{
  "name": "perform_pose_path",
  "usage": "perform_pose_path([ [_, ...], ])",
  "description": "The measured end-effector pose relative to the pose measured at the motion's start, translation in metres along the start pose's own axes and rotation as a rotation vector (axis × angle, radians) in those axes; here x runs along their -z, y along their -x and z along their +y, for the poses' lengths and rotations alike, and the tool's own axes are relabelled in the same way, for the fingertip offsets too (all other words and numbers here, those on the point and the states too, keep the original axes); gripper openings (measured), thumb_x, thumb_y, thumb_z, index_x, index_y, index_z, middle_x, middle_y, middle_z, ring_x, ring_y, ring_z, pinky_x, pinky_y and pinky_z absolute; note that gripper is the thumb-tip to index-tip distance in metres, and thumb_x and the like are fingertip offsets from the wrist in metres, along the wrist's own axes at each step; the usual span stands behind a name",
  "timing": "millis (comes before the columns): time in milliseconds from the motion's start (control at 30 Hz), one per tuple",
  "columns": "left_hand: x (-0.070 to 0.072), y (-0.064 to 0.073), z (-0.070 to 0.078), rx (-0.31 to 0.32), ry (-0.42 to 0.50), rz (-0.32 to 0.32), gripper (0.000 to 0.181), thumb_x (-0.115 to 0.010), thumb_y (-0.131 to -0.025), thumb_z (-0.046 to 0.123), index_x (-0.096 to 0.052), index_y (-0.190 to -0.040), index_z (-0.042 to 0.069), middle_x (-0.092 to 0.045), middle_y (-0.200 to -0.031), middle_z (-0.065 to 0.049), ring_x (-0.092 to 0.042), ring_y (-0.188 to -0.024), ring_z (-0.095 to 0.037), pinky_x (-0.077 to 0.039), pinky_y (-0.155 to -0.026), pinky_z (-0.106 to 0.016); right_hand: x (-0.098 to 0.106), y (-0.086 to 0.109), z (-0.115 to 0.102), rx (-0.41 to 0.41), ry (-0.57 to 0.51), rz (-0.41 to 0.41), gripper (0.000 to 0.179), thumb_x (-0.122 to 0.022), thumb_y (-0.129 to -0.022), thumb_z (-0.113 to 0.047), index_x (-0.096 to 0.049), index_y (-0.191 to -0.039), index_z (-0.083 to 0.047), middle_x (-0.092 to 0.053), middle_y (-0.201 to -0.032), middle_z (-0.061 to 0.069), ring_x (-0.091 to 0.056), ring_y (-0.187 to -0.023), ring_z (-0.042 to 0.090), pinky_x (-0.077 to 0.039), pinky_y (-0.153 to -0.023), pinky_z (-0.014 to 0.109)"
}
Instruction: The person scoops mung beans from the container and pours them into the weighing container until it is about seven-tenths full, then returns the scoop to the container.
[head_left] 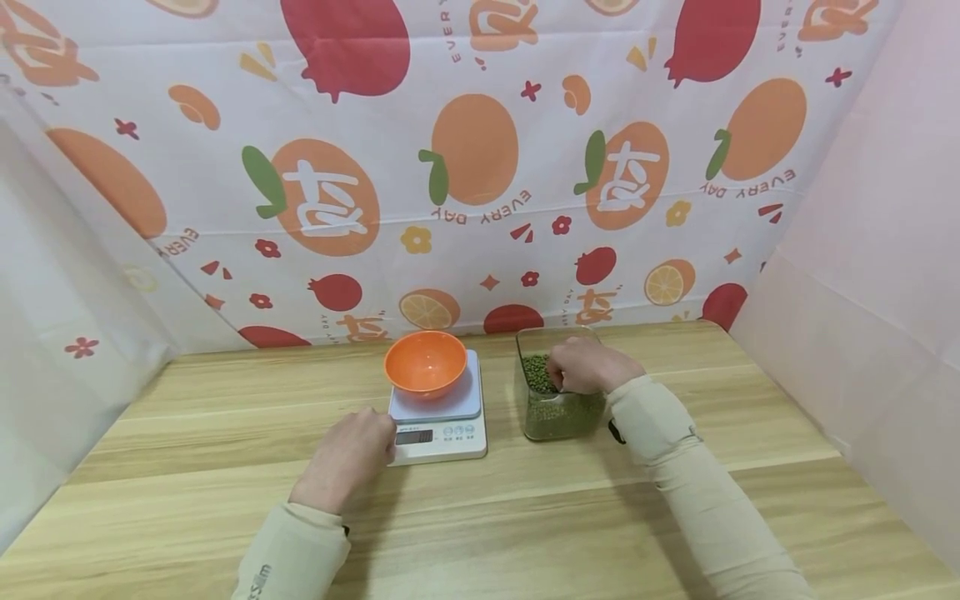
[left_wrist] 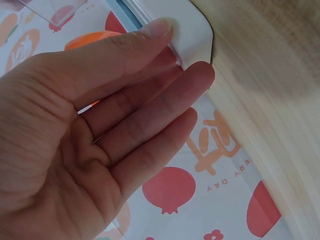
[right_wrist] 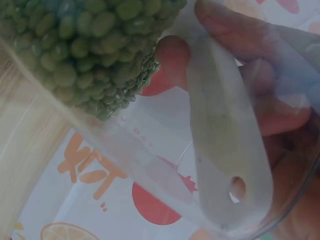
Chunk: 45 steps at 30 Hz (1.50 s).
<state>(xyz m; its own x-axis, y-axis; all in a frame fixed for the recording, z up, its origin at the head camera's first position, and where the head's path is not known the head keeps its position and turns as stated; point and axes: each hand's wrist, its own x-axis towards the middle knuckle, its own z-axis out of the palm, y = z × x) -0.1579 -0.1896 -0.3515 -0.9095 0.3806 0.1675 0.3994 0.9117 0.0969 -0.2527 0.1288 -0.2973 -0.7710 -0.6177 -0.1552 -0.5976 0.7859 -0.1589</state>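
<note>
My right hand (head_left: 588, 365) reaches into a clear square container (head_left: 528, 425) of green mung beans (head_left: 537, 375). Seen through the container's wall in the right wrist view, its fingers grip a white handle (right_wrist: 222, 115) with a hole at the end; the utensil's other end is hidden. On the kitchen scale (head_left: 440, 451) to the left sits an orange bowl (head_left: 426, 364). My left hand (head_left: 354, 454) is at the scale's front left corner. Its thumb lies by that corner in the left wrist view, with the other fingers loosely extended; nothing is gripped.
The scale and container stand side by side on a wooden table (head_left: 517, 533), with a gap between them. A fruit-printed cloth (head_left: 480, 250) hangs behind the table's back edge. Pale sheets rise along the left and right sides.
</note>
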Motion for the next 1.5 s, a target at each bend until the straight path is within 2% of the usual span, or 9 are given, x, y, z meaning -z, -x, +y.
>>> perform_pose_path([
  [267, 0.000, 0.001, 0.001, -0.009, -0.002, 0.013, 0.017, -0.075, -0.077, -0.009, -0.066, -0.068, 0.002, -0.048, -0.058, 0.000, -0.041, -0.054, -0.014, -0.038, -0.050, -0.028, -0.002, 0.000, 0.002, 0.033, 0.013, 0.043, 0.030, -0.056, -0.084, 0.013, -0.063, -0.068, -0.012, -0.055, -0.070, -0.003, -0.048, -0.067, 0.013, -0.042, -0.062, 0.025],
  [567, -0.001, 0.000, 0.001, -0.011, -0.009, 0.012, 0.017, -0.075, -0.078, -0.009, -0.066, -0.068, 0.002, -0.046, -0.058, 0.000, -0.040, -0.054, -0.015, -0.037, -0.051, -0.028, -0.003, 0.003, 0.004, 0.003, -0.004, 0.070, 0.023, -0.062, -0.084, 0.010, -0.068, -0.077, -0.011, -0.060, -0.078, -0.002, -0.053, -0.075, 0.016, -0.046, -0.066, 0.029],
  [833, -0.003, -0.001, 0.000, -0.037, -0.005, 0.048, 0.025, -0.074, -0.075, -0.009, -0.061, -0.061, 0.007, -0.045, -0.055, 0.003, -0.038, -0.052, -0.011, -0.034, -0.047, -0.026, -0.003, 0.003, 0.007, 0.069, 0.046, 0.123, 0.029, -0.057, -0.077, 0.015, -0.064, -0.071, -0.012, -0.057, -0.072, -0.004, -0.050, -0.071, 0.015, -0.045, -0.069, 0.029],
  [1133, -0.001, 0.000, 0.000, -0.028, 0.017, 0.033, 0.026, -0.070, -0.075, -0.013, -0.059, -0.061, 0.006, -0.042, -0.055, 0.001, -0.036, -0.052, -0.011, -0.031, -0.047, -0.024, -0.001, 0.006, 0.008, 0.060, 0.035, 0.149, 0.028, -0.057, -0.077, 0.015, -0.064, -0.071, -0.012, -0.058, -0.071, -0.003, -0.051, -0.071, 0.016, -0.045, -0.069, 0.031],
  [1300, 0.000, 0.000, 0.000, -0.023, 0.009, 0.033, 0.022, -0.071, -0.075, -0.013, -0.062, -0.063, 0.004, -0.043, -0.056, 0.000, -0.038, -0.052, -0.013, -0.035, -0.048, -0.026, 0.004, 0.008, 0.010, 0.070, 0.027, 0.196, 0.024, -0.061, -0.078, 0.014, -0.066, -0.074, -0.010, -0.061, -0.074, -0.003, -0.052, -0.069, 0.016, -0.046, -0.068, 0.032],
  [1500, 0.000, -0.001, 0.000, -0.025, 0.009, 0.019, 0.019, -0.073, -0.076, -0.011, -0.065, -0.066, 0.003, -0.046, -0.057, 0.001, -0.040, -0.053, -0.013, -0.035, -0.049, -0.026, 0.004, 0.011, 0.010, 0.051, -0.006, 0.195, 0.025, -0.057, -0.078, 0.015, -0.065, -0.073, -0.008, -0.059, -0.072, -0.002, -0.049, -0.068, 0.016, -0.043, -0.065, 0.030],
])
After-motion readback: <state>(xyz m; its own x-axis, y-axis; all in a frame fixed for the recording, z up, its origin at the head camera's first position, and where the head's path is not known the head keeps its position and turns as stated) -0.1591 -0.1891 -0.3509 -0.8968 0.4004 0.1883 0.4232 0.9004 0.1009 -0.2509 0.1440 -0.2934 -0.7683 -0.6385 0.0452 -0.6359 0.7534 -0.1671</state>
